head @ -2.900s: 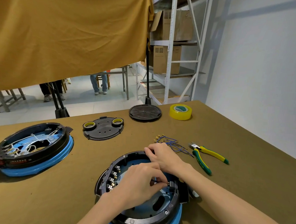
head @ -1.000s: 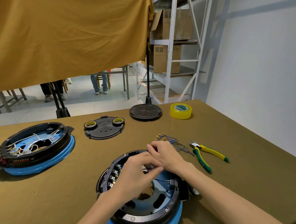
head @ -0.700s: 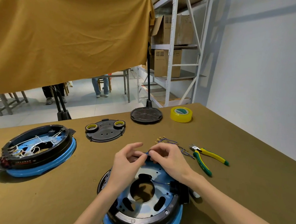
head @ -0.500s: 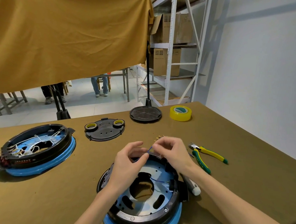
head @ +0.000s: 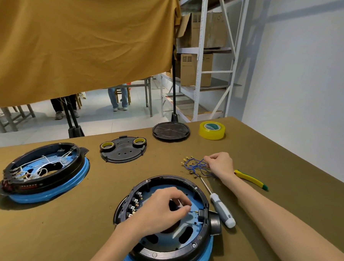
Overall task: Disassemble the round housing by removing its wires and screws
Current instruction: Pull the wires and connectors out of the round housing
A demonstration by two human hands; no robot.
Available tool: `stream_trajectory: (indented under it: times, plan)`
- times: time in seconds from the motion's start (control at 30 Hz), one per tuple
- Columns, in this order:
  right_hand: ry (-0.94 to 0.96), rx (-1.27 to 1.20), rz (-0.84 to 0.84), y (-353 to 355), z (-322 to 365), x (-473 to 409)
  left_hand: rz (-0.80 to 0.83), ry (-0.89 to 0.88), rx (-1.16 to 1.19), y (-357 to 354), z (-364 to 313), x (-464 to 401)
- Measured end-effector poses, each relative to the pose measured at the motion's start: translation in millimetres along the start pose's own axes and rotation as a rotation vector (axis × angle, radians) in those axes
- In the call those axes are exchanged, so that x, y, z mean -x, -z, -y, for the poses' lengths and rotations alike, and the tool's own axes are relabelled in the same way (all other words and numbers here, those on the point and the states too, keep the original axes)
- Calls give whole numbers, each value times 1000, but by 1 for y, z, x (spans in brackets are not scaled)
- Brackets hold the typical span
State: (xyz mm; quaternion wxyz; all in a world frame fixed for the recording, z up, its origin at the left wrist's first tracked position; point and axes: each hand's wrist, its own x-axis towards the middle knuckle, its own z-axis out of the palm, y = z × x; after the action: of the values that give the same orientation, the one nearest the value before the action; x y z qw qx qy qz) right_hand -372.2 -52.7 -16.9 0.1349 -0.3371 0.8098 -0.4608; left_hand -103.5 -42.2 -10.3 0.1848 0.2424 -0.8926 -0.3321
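On the olive surface [head: 66,234] before us sits the round housing [head: 168,226], our left hand [head: 163,209] curled inside it, pinching a small blue wire end. Beyond its far rim our right hand [head: 219,164] pinches the loose wires [head: 195,166], a screwdriver [head: 219,204] lying between.

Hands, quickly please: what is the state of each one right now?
Left hand: inside the round housing, fingers pinching a short blue wire.
Right hand: fingers curled at the pile of blue wires on the table.
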Motion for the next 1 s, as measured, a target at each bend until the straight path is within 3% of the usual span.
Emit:
stream_trajectory:
  times: [0.1,0.23,0.5,0.63,1.0]
  plan:
    - [48,106,-6,2,0,2,50,-14,-41,0,-3,0]
    - [121,23,13,5,5,17,68,-42,-49,-1,-3,-1]
    - [190,36,359,-1,27,75,73,-92,-17,-3,-3,-3]
    - [275,171,343,-9,28,93,67,-78,-51,-5,-5,-4]
    - [257,140,268,-15,21,102,-25,-162,-235,-9,-7,-3]
